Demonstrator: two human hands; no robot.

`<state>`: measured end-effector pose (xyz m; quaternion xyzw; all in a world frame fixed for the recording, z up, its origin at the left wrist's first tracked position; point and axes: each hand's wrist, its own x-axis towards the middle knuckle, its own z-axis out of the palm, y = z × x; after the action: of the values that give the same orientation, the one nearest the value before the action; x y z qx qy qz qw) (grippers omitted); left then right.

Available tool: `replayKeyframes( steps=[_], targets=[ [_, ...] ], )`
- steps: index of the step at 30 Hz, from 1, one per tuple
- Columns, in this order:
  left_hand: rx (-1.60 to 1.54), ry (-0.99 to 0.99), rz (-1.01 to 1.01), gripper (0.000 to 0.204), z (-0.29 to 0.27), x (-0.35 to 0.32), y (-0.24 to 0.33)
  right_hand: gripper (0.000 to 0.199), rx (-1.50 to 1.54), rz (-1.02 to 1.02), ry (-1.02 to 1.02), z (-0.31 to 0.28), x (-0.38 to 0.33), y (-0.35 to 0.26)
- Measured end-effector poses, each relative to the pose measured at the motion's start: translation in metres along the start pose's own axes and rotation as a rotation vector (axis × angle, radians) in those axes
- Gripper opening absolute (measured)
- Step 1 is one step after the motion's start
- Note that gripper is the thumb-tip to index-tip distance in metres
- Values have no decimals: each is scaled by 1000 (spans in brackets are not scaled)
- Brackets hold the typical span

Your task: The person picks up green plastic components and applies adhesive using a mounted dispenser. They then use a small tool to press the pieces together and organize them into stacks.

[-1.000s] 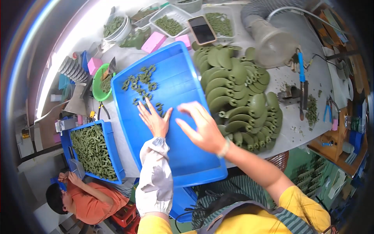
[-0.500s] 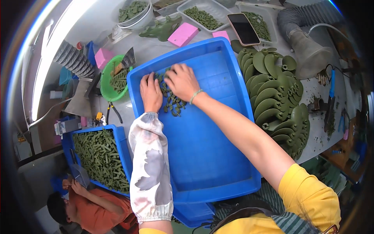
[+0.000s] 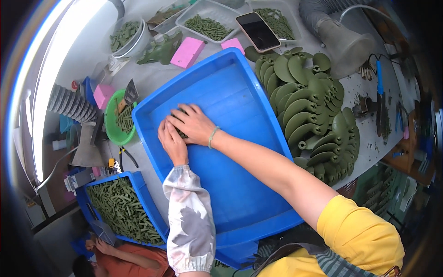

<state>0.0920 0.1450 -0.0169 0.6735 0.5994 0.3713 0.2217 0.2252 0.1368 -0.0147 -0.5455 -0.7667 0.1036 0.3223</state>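
A large blue tray (image 3: 230, 184) lies in front of me. Inside it, toward its left side, my two hands are cupped together around small dark green pieces (image 3: 181, 134), of which only a little shows. My left hand (image 3: 174, 144), in a patterned white sleeve cover, curls along the near left side of the pile. Coming across from the right, my right hand (image 3: 196, 125) lies over the pile with bent fingers, touching the left one. Most of the pieces are hidden beneath the palms.
Stacked green curved blades (image 3: 304, 106) line the tray's right side. At lower left stands a blue bin (image 3: 134, 180) of green strips, beside a co-worker in orange (image 3: 134, 263). A green bowl (image 3: 110, 124), pink blocks (image 3: 187, 52), a phone (image 3: 258, 31) and plastic tubs (image 3: 184, 18) sit beyond.
My hands have come together, and the green pieces that lay spread between and below them are now gathered under the palms. The view has shifted, so surroundings sit further left.
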Motion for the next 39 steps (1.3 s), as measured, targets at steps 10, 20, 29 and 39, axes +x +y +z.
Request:
replayKeyframes(
  steps=[10, 20, 29, 39],
  targets=[
    [-1084, 236, -651, 36, -12, -35, 71, 47, 1124, 483, 272, 1, -37, -70],
    [-1216, -19, -755, 34, -62, -131, 149, 20, 947, 736, 385, -55, -68, -105],
    [-1176, -189, -771, 33, -72, -165, 199, 18, 992, 681, 453, -92, -121, -139],
    [-1114, -282, -757, 31, -81, -170, 234, 24, 808, 423, 353, -113, -124, -158]
  ],
)
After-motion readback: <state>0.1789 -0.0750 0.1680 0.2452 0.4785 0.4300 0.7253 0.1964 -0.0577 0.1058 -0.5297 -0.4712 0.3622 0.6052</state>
